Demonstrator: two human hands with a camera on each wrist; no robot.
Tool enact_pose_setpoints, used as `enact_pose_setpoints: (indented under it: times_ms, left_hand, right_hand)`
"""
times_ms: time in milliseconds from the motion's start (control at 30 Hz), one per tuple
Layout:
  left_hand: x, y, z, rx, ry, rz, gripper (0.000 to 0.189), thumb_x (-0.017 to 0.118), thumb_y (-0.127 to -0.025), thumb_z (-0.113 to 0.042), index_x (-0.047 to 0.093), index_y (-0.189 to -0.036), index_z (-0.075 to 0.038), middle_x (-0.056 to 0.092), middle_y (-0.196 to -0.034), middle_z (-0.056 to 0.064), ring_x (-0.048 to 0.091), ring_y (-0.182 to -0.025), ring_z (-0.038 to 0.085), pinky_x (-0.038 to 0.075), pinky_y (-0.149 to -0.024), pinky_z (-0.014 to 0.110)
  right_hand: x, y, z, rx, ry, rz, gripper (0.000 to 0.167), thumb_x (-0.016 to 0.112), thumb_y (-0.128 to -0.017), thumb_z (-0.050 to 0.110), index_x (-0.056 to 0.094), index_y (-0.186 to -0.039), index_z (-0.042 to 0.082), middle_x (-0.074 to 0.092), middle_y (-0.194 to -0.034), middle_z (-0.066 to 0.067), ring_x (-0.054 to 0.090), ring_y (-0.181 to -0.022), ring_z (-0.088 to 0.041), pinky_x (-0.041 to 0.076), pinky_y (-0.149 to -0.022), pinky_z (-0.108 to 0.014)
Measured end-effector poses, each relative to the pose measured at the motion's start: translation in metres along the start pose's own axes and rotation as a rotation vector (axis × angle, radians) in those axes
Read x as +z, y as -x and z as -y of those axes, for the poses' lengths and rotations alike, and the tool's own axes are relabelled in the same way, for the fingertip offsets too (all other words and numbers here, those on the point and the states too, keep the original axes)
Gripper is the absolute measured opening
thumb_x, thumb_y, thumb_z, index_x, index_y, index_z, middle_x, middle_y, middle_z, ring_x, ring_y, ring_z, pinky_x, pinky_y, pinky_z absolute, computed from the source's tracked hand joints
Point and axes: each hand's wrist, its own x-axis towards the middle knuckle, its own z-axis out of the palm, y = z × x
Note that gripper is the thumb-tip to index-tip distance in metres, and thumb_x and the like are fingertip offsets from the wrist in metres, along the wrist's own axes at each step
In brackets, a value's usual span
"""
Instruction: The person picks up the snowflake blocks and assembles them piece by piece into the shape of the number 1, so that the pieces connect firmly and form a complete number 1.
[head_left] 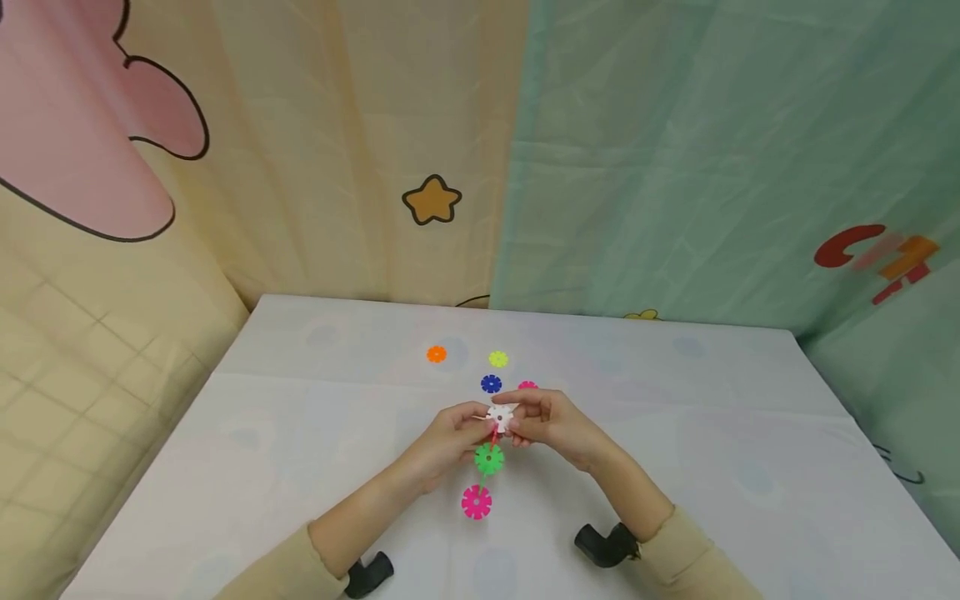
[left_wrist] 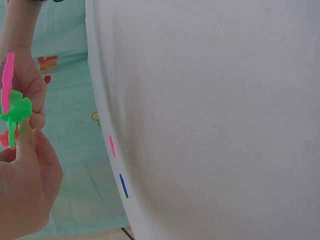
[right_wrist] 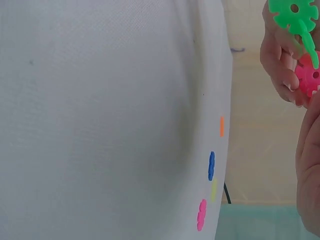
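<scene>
In the head view, my left hand [head_left: 450, 440] and right hand [head_left: 553, 423] meet over the middle of the table around a short chain of interlocking discs. My right fingers pinch a white notched disc [head_left: 500, 417] at the top of the chain. Below it a red disc [head_left: 494, 436] shows edge-on, held between my left thumb and fingers. A green disc [head_left: 489, 459] and a pink disc [head_left: 477, 502] hang from it toward me. The left wrist view shows the green disc [left_wrist: 19, 107] slotted crosswise, right at my left fingertips.
Loose discs lie flat on the white table [head_left: 337, 467] beyond my hands: orange [head_left: 437, 354], yellow [head_left: 498, 358], blue [head_left: 491, 383] and a pink one [head_left: 528, 385] partly behind my right hand. Printed curtains [head_left: 360, 150] stand behind the table. Black curved pieces [head_left: 606, 546] are at both forearms.
</scene>
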Motion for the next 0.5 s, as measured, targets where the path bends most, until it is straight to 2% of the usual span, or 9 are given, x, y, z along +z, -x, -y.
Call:
enact_pose_setpoints:
  times_ms: [267, 500]
  left_hand:
    - [0.001, -0.0002, -0.0003, -0.003, 0.012, -0.013, 0.026, 0.05, -0.097, -0.012, 0.054, -0.114, 0.007, 0.063, -0.102, 0.019, 0.06, -0.078, 0.013, 0.05, -0.07, 0.021]
    - [0.0018, 0.001, 0.0, -0.017, -0.003, -0.038, 0.024, 0.052, -0.095, -0.011, 0.056, -0.112, 0.006, 0.063, -0.099, 0.018, 0.059, -0.077, 0.012, 0.05, -0.069, 0.02]
  right_hand:
    - [-0.0024, 0.0017, -0.0011, 0.003, -0.004, -0.018, 0.04, 0.054, -0.09, -0.001, 0.047, -0.129, -0.009, 0.06, -0.084, -0.015, 0.059, -0.07, -0.015, 0.054, -0.071, -0.028]
    - [-0.0092, 0.0046, -0.0045, 0.029, -0.003, -0.068, 0.04, 0.06, -0.09, 0.007, 0.051, -0.127, -0.007, 0.065, -0.086, -0.004, 0.059, -0.072, -0.015, 0.053, -0.075, -0.031]
